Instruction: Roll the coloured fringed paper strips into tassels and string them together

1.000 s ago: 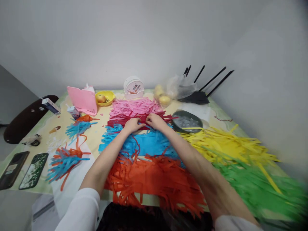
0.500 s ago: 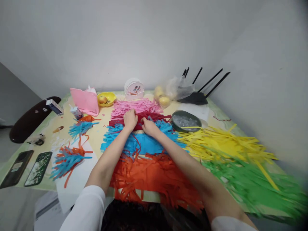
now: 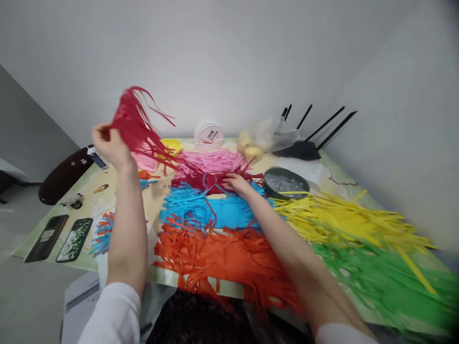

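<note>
My left hand (image 3: 109, 145) is raised above the table's left side, closed on a bunch of dark red paper fringe (image 3: 134, 125) that trails down toward the dark red pile (image 3: 204, 181). My right hand (image 3: 237, 183) rests on that dark red pile, fingers curled and pressing it down. Around the pile lie fringed paper sheets: pink (image 3: 211, 160) behind it, blue (image 3: 211, 210) in front, then orange (image 3: 222, 258) nearest me.
Yellow fringe (image 3: 344, 220) and green fringe (image 3: 380, 277) cover the right side. A dark round bowl (image 3: 286, 182), a white tub (image 3: 208, 134), bagged fruit (image 3: 253, 143) and black sticks (image 3: 315, 129) stand at the back. Two phones (image 3: 60, 236) and blue-orange tassels (image 3: 102, 234) lie at the left.
My left hand has lifted up and to the left, pulling a bunch of dark red fringe off the pile. My right hand stays on the pile. The camera view has shifted slightly.
</note>
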